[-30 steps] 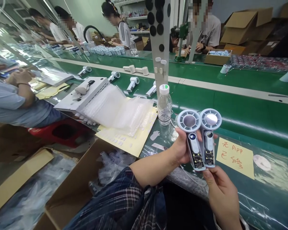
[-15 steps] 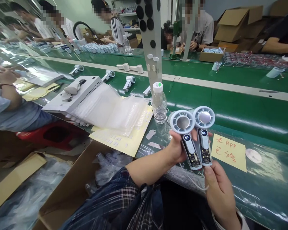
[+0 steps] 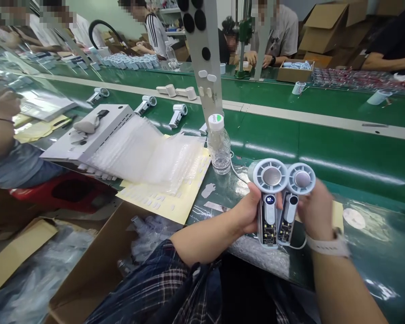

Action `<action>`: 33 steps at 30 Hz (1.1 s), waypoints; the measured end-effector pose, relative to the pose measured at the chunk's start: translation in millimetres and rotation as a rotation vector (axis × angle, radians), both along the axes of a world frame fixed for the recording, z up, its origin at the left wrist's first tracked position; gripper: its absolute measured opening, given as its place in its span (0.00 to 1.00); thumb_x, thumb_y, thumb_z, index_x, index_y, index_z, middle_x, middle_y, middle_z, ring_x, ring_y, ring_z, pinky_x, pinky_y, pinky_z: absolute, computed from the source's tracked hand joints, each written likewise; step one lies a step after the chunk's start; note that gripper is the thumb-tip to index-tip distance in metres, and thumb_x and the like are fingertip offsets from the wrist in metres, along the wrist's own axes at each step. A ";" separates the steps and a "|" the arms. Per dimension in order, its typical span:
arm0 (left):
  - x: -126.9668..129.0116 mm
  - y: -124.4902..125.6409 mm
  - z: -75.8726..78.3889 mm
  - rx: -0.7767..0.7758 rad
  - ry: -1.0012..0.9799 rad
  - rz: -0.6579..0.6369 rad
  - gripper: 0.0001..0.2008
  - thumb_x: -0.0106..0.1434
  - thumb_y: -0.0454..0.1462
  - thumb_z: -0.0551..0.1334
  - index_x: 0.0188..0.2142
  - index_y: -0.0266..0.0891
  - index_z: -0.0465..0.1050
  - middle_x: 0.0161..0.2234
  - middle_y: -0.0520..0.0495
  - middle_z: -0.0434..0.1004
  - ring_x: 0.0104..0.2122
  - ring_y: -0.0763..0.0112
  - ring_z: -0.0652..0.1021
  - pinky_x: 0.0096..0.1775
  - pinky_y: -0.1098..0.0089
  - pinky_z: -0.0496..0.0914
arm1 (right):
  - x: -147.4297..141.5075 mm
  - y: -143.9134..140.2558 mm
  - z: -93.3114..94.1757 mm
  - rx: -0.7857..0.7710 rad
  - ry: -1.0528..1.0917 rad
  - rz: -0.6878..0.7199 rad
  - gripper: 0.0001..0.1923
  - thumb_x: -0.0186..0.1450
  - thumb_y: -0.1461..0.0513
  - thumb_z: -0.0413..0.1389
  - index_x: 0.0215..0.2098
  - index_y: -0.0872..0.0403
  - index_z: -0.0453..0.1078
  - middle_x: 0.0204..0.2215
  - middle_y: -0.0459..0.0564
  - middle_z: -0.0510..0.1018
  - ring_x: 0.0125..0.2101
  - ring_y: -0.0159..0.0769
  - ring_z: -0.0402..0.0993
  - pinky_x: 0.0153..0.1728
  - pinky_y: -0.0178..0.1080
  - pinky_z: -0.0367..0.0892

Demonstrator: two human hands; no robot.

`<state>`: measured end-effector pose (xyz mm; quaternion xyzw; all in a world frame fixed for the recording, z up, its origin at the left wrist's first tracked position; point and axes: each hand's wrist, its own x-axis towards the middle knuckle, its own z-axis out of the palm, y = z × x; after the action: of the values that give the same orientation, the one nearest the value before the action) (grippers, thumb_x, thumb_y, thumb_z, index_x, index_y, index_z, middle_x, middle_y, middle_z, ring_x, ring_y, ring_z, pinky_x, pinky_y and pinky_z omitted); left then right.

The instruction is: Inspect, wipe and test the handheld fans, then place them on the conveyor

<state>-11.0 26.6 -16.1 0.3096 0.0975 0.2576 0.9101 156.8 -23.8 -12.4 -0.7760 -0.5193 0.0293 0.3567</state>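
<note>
Two small white handheld fans stand upright side by side in front of me, their round heads up and their handles open with circuit boards showing. My left hand (image 3: 248, 211) grips the left fan (image 3: 269, 198), whose small screen reads 82. The right fan (image 3: 295, 191) has a white cable at its base, and my right hand (image 3: 312, 209) is closed around its handle from the right. A watch with a pale strap sits on that wrist. Both fans hover just above the near edge of the green belt (image 3: 340, 157).
A water bottle (image 3: 218, 144) stands left of the fans, beside a stack of clear bags (image 3: 148, 155) on yellow sheets. A yellow note (image 3: 337, 216) lies behind my right hand. An open cardboard box (image 3: 97, 265) sits below. Other people work across the belt and at left.
My right hand rose from the fans' bottom ends to grip the right fan's handle from the side. The right fan's screen went dark. The view shifted slightly left.
</note>
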 end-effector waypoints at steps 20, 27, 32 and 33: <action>-5.2 -14.9 -13.6 -0.004 0.075 -0.243 0.49 0.33 0.82 0.71 0.22 0.37 0.74 0.23 0.44 0.79 0.23 0.67 0.79 0.25 0.71 0.73 | -15.6 -46.8 40.2 0.079 0.810 0.119 0.33 0.64 0.33 0.70 0.49 0.51 0.83 0.25 0.48 0.84 0.20 0.40 0.78 0.19 0.39 0.73; -3.2 -10.6 -8.1 -0.038 0.005 -0.392 0.47 0.35 0.80 0.72 0.23 0.37 0.74 0.36 0.38 0.86 0.36 0.63 0.85 0.41 0.67 0.81 | 28.1 -47.2 60.6 0.231 0.590 0.105 0.28 0.74 0.35 0.62 0.50 0.47 0.88 0.53 0.56 0.90 0.43 0.44 0.88 0.35 0.41 0.81; -6.0 -16.1 -24.1 -0.067 0.122 -0.540 0.53 0.36 0.80 0.73 0.40 0.37 0.82 0.34 0.42 0.84 0.37 0.58 0.86 0.39 0.64 0.81 | 32.9 -12.9 92.8 -0.290 0.624 0.671 0.36 0.66 0.38 0.69 0.65 0.45 0.83 0.64 0.54 0.85 0.58 0.54 0.86 0.47 0.45 0.85; -6.4 -18.0 -30.4 -0.062 0.131 -0.548 0.52 0.39 0.80 0.72 0.43 0.37 0.82 0.34 0.42 0.83 0.39 0.55 0.87 0.41 0.61 0.81 | 30.3 -6.4 95.6 -0.376 0.628 0.719 0.35 0.65 0.41 0.69 0.65 0.45 0.83 0.60 0.54 0.87 0.54 0.53 0.88 0.43 0.43 0.85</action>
<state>-17.4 8.7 -46.5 0.3123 0.0768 -0.0217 0.9466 187.1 -30.2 83.1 -0.5527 -0.6071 0.4746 0.3172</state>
